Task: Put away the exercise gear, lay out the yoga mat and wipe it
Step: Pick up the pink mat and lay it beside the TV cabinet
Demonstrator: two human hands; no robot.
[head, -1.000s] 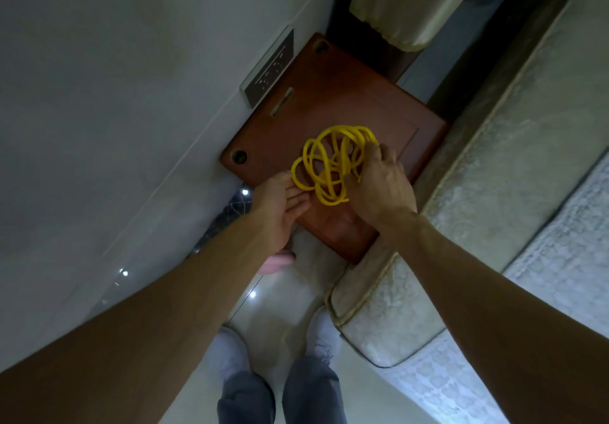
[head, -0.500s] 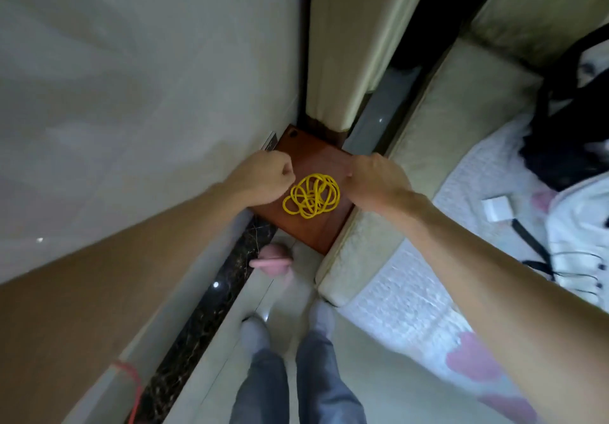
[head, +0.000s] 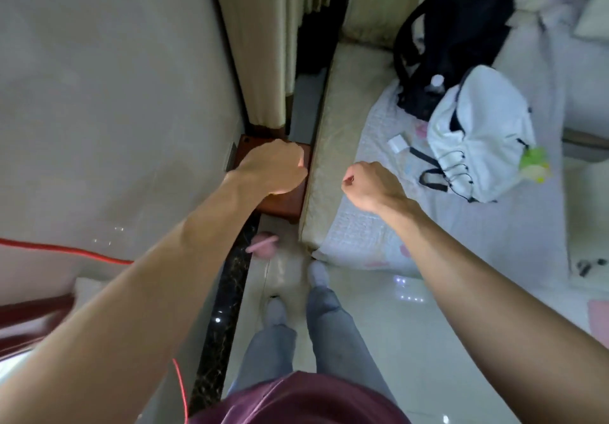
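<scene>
The left hand (head: 272, 168) is curled into a fist, back toward the camera, with nothing seen in its grip. It hovers over a small reddish-brown wooden table (head: 282, 206) and covers most of the top, so whatever exercise gear lies there is hidden. The right hand (head: 372, 186) is also a closed fist, thumb against the forefinger, holding nothing visible. It hangs above the near edge of the bed (head: 316, 159).

The table sits wedged in a corner. The wall (head: 99, 77) is on its left, a cream curtain (head: 263, 44) is behind it and the bed's side is tight against its right. On the floor (head: 395, 341) just in front of it lies a blurred pink object (head: 263, 244); what it is cannot be told.

The person's socked feet (head: 318, 272) stand in a narrow strip of floor between a dark marble skirting (head: 227, 291) and the bed's corner. To the right of the legs the pale tiled floor widens into open space.

On the bed's white quilt (head: 362, 225), well away from both hands, lie a black backpack (head: 461, 28), a white drawstring bag (head: 478, 126) and a small white box (head: 397, 143). A red cord (head: 66, 250) runs along the wall at the left.
</scene>
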